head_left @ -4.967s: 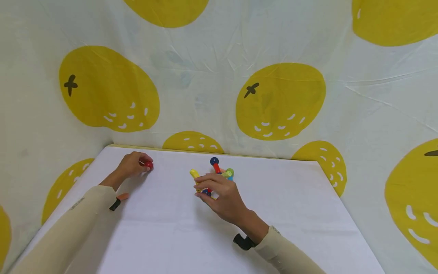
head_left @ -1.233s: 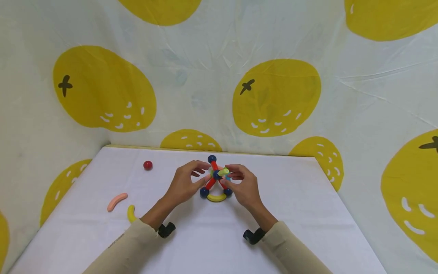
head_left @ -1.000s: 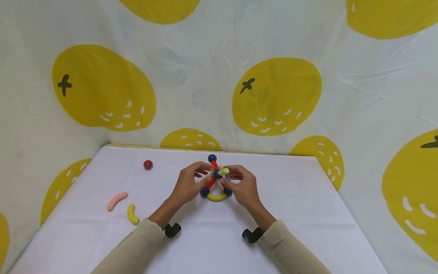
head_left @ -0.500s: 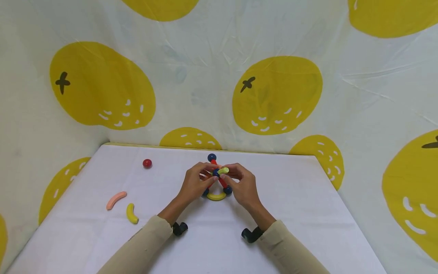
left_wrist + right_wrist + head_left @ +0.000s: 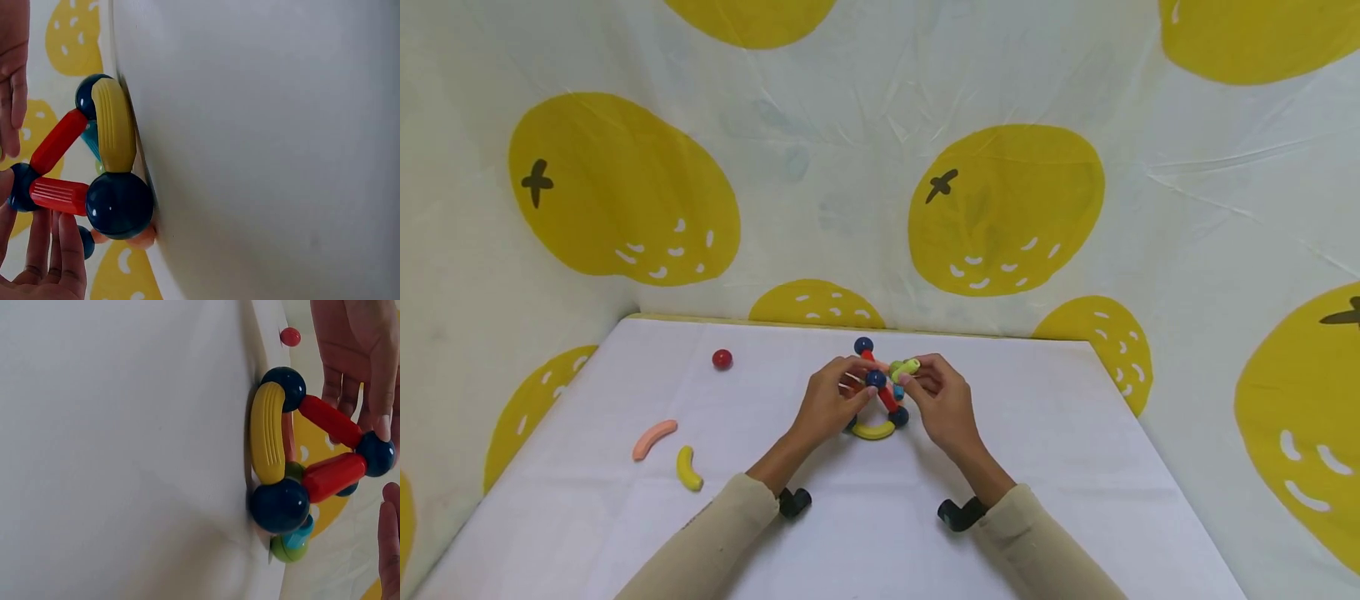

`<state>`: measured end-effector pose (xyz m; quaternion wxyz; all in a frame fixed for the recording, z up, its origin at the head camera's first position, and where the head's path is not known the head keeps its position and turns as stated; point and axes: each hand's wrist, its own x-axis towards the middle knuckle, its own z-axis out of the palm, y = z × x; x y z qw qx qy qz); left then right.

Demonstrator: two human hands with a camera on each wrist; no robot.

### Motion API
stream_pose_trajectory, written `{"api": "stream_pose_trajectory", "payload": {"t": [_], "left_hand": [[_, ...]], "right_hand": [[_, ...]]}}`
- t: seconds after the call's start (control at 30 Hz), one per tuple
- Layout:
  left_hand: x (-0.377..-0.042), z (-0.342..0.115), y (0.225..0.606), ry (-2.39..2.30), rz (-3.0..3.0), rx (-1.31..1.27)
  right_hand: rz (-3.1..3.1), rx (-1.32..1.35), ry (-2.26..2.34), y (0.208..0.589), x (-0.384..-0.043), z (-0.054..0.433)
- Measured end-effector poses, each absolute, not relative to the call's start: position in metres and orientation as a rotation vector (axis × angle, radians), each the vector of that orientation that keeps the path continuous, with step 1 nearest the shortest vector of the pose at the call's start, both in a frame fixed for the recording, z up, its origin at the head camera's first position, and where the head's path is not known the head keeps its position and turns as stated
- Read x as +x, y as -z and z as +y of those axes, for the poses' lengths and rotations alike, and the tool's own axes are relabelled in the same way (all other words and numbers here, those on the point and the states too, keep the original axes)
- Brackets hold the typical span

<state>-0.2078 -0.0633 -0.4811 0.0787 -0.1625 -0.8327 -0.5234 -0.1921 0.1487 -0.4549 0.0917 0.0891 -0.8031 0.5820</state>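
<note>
A magnetic stick-and-ball frame of red sticks (image 5: 887,400), dark blue balls and a curved yellow stick (image 5: 873,431) stands on the white table. My left hand (image 5: 831,404) pinches the top blue ball (image 5: 876,378) between thumb and fingers; in the left wrist view that ball (image 5: 24,186) joins two red sticks. Just right of it, my right hand (image 5: 947,408) pinches a light green stick (image 5: 910,366), now apart from the ball. Behind lie a green ball (image 5: 289,549) and a light blue stick (image 5: 299,534), partly hidden in the head view.
Left of the frame lie a red ball (image 5: 722,359), a curved pink stick (image 5: 654,439) and a curved yellow stick (image 5: 688,468). A patterned cloth (image 5: 835,208) hangs behind the table (image 5: 1037,500).
Earlier the left hand held the red ball, now on the table, and the right a yellow stick. Both hands closed in on the top; the right has just drawn the green stick rightward off the ball.
</note>
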Motion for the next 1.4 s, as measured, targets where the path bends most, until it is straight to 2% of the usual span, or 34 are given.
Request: {"api": "stream_pose_trajectory", "payload": {"t": [0.53, 0.9, 1.4], "left_hand": [[-0.205, -0.055, 0.478, 1.614, -2.497, -0.317], [-0.207, -0.056, 0.478, 1.518, -2.485, -0.402], [-0.211, -0.070, 0.475, 1.514, -2.588, -0.379]], "right_hand": [[-2.443, 0.161, -1.514, 0.455, -0.179, 0.202], [-2.567, 0.050, -1.357, 0.463, -0.171, 0.244], [-2.905, -0.129, -0.995, 0.474, -0.153, 0.298]]}}
